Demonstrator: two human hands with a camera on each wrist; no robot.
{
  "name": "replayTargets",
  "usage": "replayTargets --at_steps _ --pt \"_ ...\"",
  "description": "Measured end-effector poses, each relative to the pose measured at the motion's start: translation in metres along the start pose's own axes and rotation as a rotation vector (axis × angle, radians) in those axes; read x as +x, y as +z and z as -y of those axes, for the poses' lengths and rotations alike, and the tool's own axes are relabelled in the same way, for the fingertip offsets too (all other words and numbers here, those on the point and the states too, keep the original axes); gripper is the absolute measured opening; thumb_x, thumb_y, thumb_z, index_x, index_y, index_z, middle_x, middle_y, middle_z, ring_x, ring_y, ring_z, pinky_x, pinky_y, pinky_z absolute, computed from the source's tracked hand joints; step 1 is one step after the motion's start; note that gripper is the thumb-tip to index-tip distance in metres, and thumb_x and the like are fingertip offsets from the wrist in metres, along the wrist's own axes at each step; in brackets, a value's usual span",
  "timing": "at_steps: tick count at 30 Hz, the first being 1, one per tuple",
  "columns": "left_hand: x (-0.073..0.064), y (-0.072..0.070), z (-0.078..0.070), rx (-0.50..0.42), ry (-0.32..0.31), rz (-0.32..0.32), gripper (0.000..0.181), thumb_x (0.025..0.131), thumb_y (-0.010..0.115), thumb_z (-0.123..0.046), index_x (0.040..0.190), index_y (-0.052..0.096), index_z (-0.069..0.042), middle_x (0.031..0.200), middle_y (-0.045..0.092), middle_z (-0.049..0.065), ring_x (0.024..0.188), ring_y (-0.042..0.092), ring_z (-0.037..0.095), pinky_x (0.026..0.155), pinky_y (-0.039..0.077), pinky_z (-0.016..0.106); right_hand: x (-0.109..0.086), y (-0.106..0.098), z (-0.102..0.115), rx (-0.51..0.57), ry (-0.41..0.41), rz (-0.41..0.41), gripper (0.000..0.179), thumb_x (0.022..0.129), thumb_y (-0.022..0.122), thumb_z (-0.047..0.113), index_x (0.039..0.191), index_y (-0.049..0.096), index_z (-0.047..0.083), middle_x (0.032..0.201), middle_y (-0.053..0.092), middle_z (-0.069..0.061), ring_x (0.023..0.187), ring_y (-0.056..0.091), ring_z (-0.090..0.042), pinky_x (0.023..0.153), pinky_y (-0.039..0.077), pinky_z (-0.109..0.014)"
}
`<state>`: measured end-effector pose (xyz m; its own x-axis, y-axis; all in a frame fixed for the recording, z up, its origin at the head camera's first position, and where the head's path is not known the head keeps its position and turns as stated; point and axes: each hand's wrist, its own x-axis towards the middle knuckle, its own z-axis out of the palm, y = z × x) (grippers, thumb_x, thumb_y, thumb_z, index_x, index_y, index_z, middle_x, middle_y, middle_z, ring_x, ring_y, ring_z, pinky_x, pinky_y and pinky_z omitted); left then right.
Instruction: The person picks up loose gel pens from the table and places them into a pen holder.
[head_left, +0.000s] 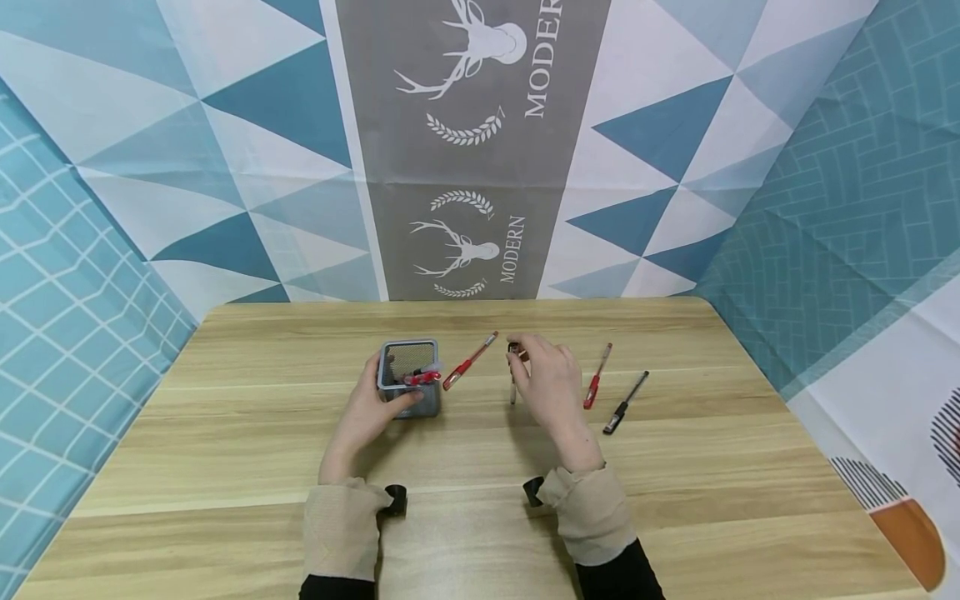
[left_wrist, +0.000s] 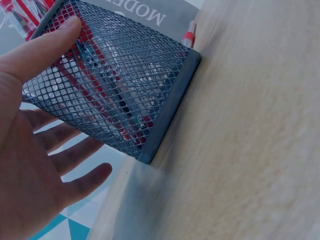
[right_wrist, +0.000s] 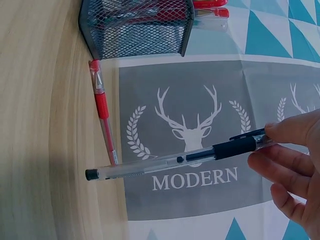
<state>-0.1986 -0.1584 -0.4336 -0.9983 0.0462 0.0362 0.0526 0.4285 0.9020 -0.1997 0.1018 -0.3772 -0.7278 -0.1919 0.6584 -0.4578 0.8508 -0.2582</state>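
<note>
My left hand (head_left: 367, 414) holds a dark wire-mesh pen holder (head_left: 422, 407) upright on the table. In the left wrist view its thumb presses the near mesh wall, with the other fingers behind. Several pens (head_left: 423, 378), red caps showing, lean inside the holder. To the right of it, my right hand (head_left: 551, 379) pinches a clear gel pen with a black grip (right_wrist: 200, 155) by its capped end. In the right wrist view that pen's black-tipped far end points left. A red pen (head_left: 470, 361) lies on the table between the holder and the right hand.
Right of my right hand, another red pen (head_left: 597, 377) and a black pen (head_left: 626, 403) lie on the wooden table (head_left: 712, 483). Behind the table's far edge hangs a patterned cloth (head_left: 450, 158) with deer heads and triangles.
</note>
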Motion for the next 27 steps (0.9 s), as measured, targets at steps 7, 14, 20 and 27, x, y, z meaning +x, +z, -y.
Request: replayTargets --at_steps 7,14,20,27 --pt "0.0001 0.0 0.0002 0.006 0.008 -0.001 0.092 0.073 0.075 -0.034 0.144 0.019 -0.015 0.135 0.042 0.014 0.126 0.036 0.031 0.104 0.028 0.051 0.0003 -0.0032 0.0021 0.03 0.003 -0.013 0.019 0.084 0.065 0.012 0.102 0.064 0.008 0.083 0.069 -0.001 0.071 0.063 -0.013 0.055 0.037 -0.026" --pt "-0.0003 0.0001 0.0003 0.007 -0.002 0.002 0.092 0.074 0.075 -0.034 0.144 0.018 -0.016 0.135 0.041 0.014 0.127 0.036 0.031 0.104 0.028 0.051 0.0007 -0.0028 0.0032 0.056 0.008 -0.015 0.017 0.083 0.066 0.011 0.099 0.063 0.008 0.082 0.069 -0.002 0.071 0.064 -0.016 0.056 0.04 -0.027" --pt "-0.0002 0.0001 0.0007 0.009 -0.009 0.007 0.093 0.074 0.074 -0.036 0.145 0.017 -0.016 0.136 0.04 0.014 0.128 0.034 0.031 0.105 0.027 0.051 0.001 -0.0023 0.0036 0.085 0.013 -0.01 0.015 0.082 0.066 0.009 0.096 0.062 0.007 0.083 0.068 -0.004 0.073 0.064 -0.018 0.057 0.042 -0.029" --pt "0.0003 0.0 0.0016 -0.005 -0.001 0.012 0.094 0.074 0.074 -0.036 0.145 0.016 -0.015 0.137 0.039 0.014 0.129 0.033 0.032 0.105 0.026 0.052 0.0006 -0.002 0.0042 0.096 -0.004 -0.026 0.014 0.081 0.067 0.008 0.094 0.061 0.007 0.085 0.067 -0.005 0.075 0.063 -0.018 0.063 0.048 -0.032"
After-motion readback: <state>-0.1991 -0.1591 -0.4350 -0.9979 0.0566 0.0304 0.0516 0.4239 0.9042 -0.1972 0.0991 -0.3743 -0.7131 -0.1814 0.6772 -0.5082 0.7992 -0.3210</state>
